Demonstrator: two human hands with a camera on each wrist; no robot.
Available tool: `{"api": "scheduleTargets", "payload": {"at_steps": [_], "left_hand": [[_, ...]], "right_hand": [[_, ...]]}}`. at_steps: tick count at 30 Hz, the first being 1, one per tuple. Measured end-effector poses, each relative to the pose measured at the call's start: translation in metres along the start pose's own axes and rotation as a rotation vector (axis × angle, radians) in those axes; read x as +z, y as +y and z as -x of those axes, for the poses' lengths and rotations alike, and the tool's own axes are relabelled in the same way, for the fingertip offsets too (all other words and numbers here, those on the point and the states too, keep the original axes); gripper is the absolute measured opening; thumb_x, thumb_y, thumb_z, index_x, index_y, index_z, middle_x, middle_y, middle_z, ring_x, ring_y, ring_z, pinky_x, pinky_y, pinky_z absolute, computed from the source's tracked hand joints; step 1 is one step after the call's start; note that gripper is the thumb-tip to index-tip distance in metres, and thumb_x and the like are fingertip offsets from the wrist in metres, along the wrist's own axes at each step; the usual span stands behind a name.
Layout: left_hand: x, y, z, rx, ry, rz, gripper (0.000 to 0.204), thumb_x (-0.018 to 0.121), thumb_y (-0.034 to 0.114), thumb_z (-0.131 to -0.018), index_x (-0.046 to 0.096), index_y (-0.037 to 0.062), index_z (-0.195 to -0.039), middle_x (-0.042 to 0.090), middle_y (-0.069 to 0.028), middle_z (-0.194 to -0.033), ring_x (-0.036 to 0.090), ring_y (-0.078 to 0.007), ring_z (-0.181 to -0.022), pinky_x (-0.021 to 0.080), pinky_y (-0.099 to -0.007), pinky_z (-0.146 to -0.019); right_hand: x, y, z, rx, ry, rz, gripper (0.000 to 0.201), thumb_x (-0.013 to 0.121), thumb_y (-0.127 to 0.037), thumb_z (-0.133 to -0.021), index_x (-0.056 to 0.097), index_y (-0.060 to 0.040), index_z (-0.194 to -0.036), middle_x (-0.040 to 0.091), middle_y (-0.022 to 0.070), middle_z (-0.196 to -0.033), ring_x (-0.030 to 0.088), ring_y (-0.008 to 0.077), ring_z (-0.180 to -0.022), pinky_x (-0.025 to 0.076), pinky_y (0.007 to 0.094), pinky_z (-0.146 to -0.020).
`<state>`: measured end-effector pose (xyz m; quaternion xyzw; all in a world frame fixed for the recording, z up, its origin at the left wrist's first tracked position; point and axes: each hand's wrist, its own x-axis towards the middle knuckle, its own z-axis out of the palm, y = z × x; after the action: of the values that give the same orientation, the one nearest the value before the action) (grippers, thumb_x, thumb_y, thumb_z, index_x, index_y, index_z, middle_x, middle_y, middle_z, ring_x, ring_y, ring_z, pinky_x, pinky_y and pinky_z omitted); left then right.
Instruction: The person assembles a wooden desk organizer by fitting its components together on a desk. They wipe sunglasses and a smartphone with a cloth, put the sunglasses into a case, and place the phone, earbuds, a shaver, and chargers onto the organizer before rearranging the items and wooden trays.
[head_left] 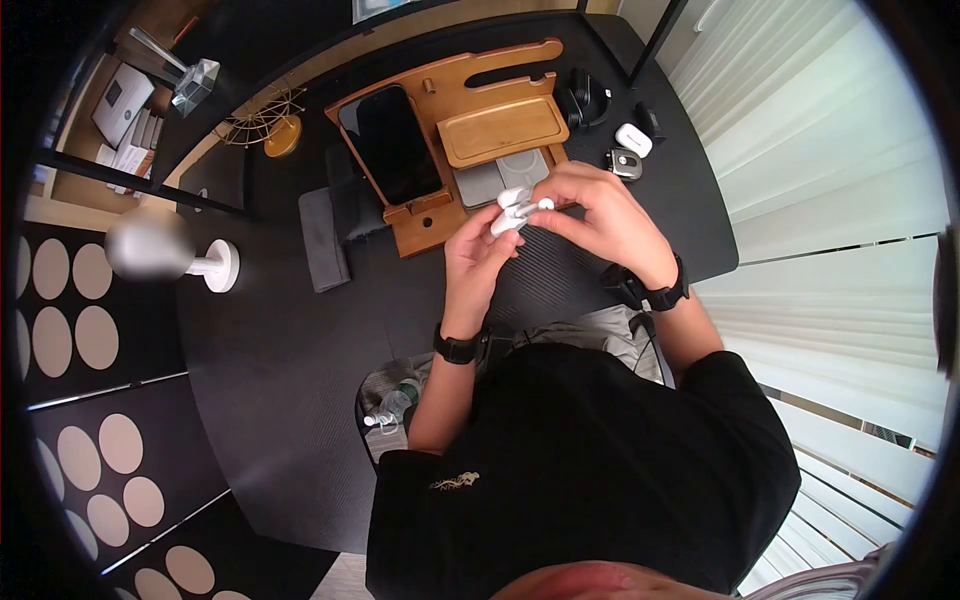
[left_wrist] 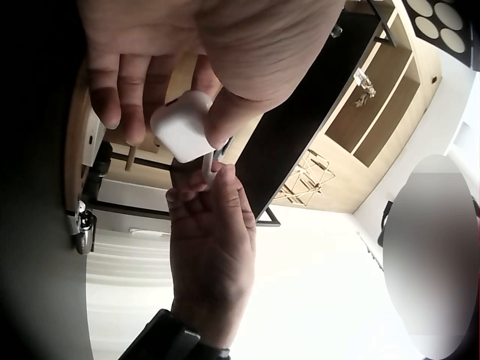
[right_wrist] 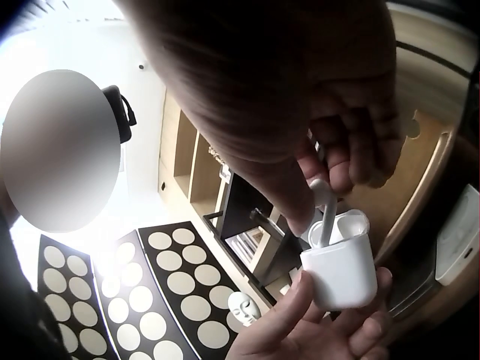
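A small white earbud case with its lid up is gripped between the thumb and fingers of my left hand. In the right wrist view the white case stands nearly upright, with a white earbud slanting at its opening. My right hand pinches the earbud at its upper end, thumb on one side; the exact contact is partly hidden. From the left wrist, the case hides much of the earbud behind it, and my right hand is just below.
Behind the hands, a wooden stand holds a black phone and a tray. Headphones, a white case and a silver-black device lie to the right. A grey cloth and white lamp are left.
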<state>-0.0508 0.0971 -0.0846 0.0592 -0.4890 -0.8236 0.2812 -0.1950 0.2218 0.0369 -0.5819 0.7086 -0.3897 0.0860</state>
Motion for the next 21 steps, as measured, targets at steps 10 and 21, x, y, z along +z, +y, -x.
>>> {"api": "scheduleTargets", "payload": {"at_steps": [10, 21], "left_hand": [[0.0020, 0.0015, -0.0003, -0.028, 0.014, 0.009, 0.041, 0.066, 0.003, -0.096, 0.058, -0.0045, -0.136, 0.069, -0.0091, -0.110, 0.066, -0.0146, -0.091, 0.053, -0.0269, -0.076], [-0.0004, -0.0004, -0.0001, -0.025, -0.006, -0.001, 0.042, 0.068, 0.000, -0.094, 0.057, -0.0064, -0.135, 0.067, -0.0090, -0.116, 0.064, -0.0129, -0.098, 0.052, -0.0261, -0.083]], "right_hand": [[-0.0046, -0.0032, -0.0007, -0.038, 0.002, 0.084, 0.019, 0.076, -0.016, -0.087, 0.072, -0.0022, -0.099, 0.065, 0.0121, -0.079, 0.063, 0.0286, -0.073, 0.049, 0.0375, -0.065], [-0.0035, -0.0072, -0.0019, -0.078, -0.055, 0.115, 0.018, 0.072, -0.010, -0.085, 0.073, -0.0023, -0.102, 0.066, 0.0142, -0.084, 0.064, 0.0344, -0.078, 0.051, 0.0417, -0.072]]}}
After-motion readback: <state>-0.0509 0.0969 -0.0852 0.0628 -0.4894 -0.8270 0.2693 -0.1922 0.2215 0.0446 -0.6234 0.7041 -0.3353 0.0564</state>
